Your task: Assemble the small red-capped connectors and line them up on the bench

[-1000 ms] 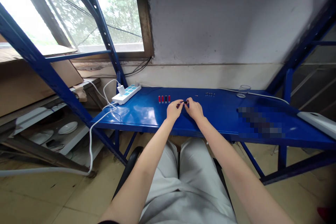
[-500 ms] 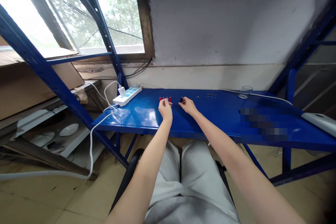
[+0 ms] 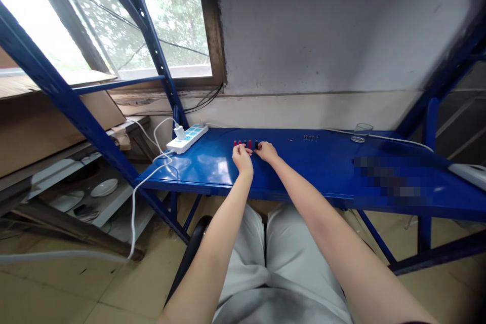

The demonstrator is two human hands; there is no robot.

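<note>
A row of small red and black cylinders [image 3: 250, 144] stands on the blue table [image 3: 212, 177]. My left hand [image 3: 243, 158] is in front of the row, thumb and fingertips pinched together and hiding its lower part; whether anything is between them is too small to tell. Close to its right, my right hand [image 3: 267, 152] is closed with its fingertips on an upright black cylinder [image 3: 256, 145] at the right end of the row. Farther right lie a tiny slim piece [image 3: 290, 140] and a group of small metallic pieces [image 3: 310, 138].
A white power strip [image 3: 188, 138] with a plugged-in charger sits at the table's left, its cable [image 3: 133, 212] hanging over the edge. Toward the right are a clear glass [image 3: 362, 132], a blurred-out dark object [image 3: 391, 179] and a white device [image 3: 469, 177]. Blue posts frame both ends.
My right hand has moved left with the black cylinder, bringing it close beside the red one at the row's end. My left hand stays pinched in front of the row. The view has shifted slightly.
</note>
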